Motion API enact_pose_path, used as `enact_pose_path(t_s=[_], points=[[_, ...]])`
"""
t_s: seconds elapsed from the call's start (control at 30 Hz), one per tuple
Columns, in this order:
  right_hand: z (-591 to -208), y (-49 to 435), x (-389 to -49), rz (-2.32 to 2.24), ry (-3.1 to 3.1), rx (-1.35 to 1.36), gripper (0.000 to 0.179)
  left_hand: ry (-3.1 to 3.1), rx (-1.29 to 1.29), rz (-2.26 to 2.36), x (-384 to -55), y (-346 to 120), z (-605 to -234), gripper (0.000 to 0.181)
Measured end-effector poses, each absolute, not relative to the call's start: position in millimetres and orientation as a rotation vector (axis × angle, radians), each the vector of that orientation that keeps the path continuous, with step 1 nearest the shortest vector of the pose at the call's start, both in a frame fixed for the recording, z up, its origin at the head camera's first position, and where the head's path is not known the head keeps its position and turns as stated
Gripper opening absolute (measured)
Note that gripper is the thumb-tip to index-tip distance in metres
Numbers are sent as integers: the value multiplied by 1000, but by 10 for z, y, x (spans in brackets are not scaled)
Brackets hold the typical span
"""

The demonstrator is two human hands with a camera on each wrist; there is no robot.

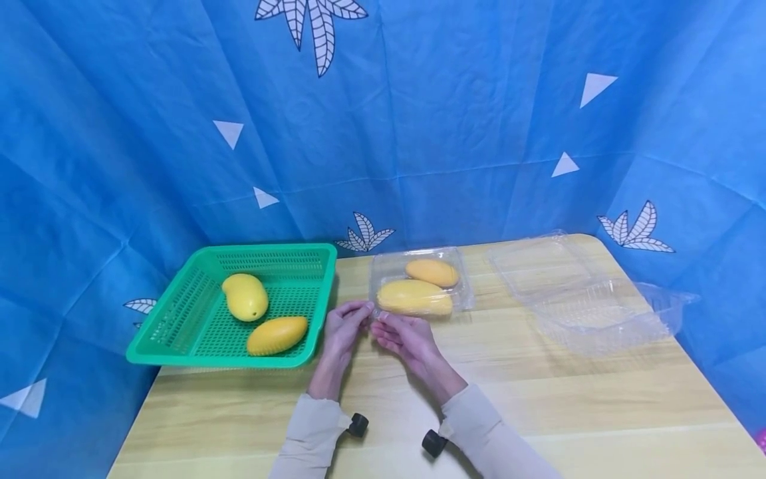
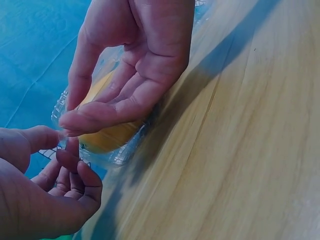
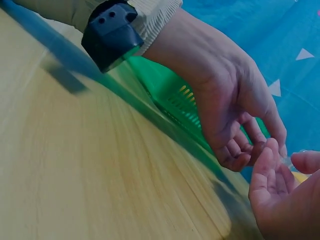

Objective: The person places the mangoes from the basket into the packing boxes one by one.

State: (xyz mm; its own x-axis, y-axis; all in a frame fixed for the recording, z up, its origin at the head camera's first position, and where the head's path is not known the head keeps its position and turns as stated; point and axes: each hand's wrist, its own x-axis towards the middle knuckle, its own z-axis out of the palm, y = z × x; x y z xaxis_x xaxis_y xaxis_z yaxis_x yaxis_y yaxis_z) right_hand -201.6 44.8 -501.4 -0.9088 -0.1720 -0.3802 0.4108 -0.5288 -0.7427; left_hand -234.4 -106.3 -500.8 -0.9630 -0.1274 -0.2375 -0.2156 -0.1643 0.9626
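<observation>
A clear plastic clamshell container point(image 1: 461, 303) with its lid down holds two yellow mangoes point(image 1: 414, 297), one behind the other. At its near left corner, my left hand point(image 1: 343, 327) pinches the edge between thumb and fingertip. From the other side my right hand point(image 1: 411, 338) pinches the same corner, its fingertips close to those of the left. In the left wrist view the left hand point(image 2: 45, 190) lies low and the right hand point(image 2: 135, 75) comes in above it, over a mango point(image 2: 107, 141). The fingertips hide most of the pinched corner.
Left of the hands stands a green plastic basket point(image 1: 326, 303) with two more mangoes point(image 1: 277, 335) inside. On the right, a second clear clamshell container point(image 1: 598, 326) lies opened out with nothing in it. A blue curtain point(image 1: 419, 120) hangs behind the wooden table point(image 1: 568, 412).
</observation>
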Motion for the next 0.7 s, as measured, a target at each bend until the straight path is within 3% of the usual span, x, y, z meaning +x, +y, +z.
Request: enact_pose_path(t_s=[0.43, 0.7], points=[[-5041, 580, -2043, -2247, 1555, 140, 42, 2083, -330, 2226, -2331, -1085, -5017, 27], [-4990, 828, -2013, -2046, 1829, -10, 30, 1957, -301, 2247, -2356, -1081, -5057, 26]])
